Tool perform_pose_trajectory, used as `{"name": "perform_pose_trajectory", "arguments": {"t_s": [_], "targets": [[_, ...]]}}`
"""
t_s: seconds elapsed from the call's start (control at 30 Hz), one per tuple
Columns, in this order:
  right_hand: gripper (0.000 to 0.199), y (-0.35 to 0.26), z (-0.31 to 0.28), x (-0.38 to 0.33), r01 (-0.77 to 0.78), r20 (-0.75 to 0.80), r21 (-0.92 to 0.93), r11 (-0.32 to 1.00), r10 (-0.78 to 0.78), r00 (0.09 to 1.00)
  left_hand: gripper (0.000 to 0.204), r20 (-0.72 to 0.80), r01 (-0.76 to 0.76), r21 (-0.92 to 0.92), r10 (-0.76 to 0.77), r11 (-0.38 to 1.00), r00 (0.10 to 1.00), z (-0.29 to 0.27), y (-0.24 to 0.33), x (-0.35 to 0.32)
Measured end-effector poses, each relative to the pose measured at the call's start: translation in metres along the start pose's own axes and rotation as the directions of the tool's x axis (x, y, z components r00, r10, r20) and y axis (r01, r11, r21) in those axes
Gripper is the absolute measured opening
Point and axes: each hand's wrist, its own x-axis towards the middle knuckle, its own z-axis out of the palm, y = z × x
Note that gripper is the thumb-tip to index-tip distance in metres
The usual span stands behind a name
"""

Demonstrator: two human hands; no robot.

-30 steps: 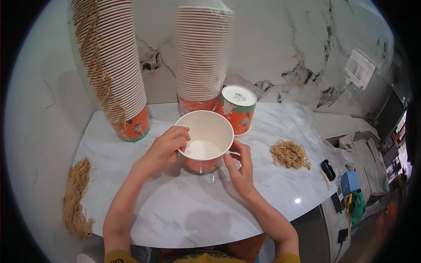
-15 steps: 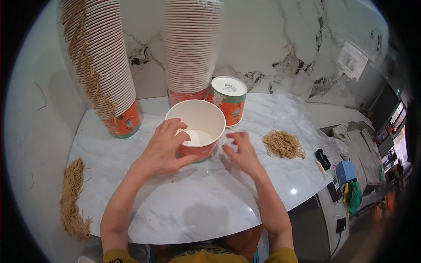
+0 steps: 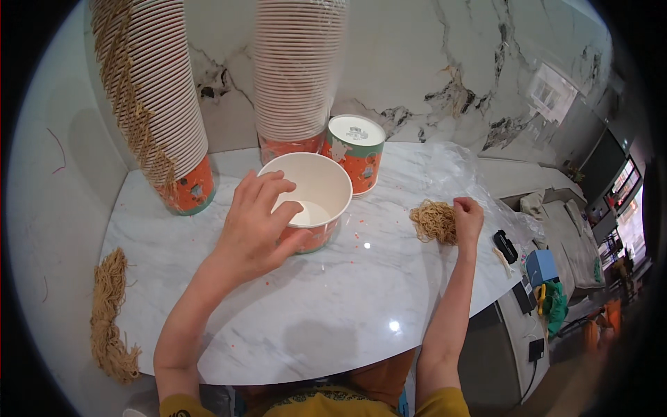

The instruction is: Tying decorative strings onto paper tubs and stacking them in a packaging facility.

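A white-lined paper bucket (image 3: 326,187) with an orange and green outside stands upright, mouth up, near the middle of the table. My left hand (image 3: 260,219) is at its near left side, fingers curved and apart over the rim, thumb in front of the wall; whether it touches cannot be made out. Toward the right lies a tangled bundle of tan string (image 3: 434,221). At its right edge is my right hand (image 3: 469,221), fingertips pinched together on the strands.
Two tall stacks of paper buckets, the left stack (image 3: 156,90) and the plastic-wrapped stack (image 3: 295,76), stand at the back. An upturned bucket (image 3: 361,163) sits beside them. More tan string (image 3: 110,313) hangs at the left edge. A black clip-like object (image 3: 505,246) lies far right.
My right hand has moved right, from beside the bucket to the string bundle, and its fingers have closed. My left hand stays by the bucket. The view has shifted slightly.
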Motion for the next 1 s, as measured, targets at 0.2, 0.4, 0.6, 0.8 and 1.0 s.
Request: {"name": "perform_pose_trajectory", "arguments": {"t_s": [0.2,0.4,0.6,0.8,1.0], "targets": [[0.009,-0.038,0.031,-0.020,0.189,0.164,-0.066,0.980,-0.176,0.971,0.028,-0.014,-0.082,-0.018,0.081,0.997,0.997,-0.004,0.014,0.001],[0.010,-0.044,0.050,-0.036,0.390,0.216,-0.333,0.858,-0.333,0.918,0.024,-0.034,-0.127,-0.032,0.126,0.991,0.991,-0.008,0.023,0.003],[0.009,-0.037,0.059,-0.039,0.395,0.261,-0.503,0.769,-0.300,0.918,0.018,-0.023,-0.127,-0.036,0.126,0.991,0.992,-0.010,0.026,0.002],[0.009,-0.035,0.055,-0.034,0.268,0.257,-0.339,0.902,-0.185,0.948,0.017,0.012,-0.131,-0.051,0.132,0.990,0.991,-0.010,0.025,0.000],[0.010,-0.039,0.054,-0.037,0.240,0.253,-0.332,0.912,-0.159,0.954,0.020,0.028,-0.151,-0.041,0.152,0.988,0.988,-0.008,0.024,-0.001]]}}
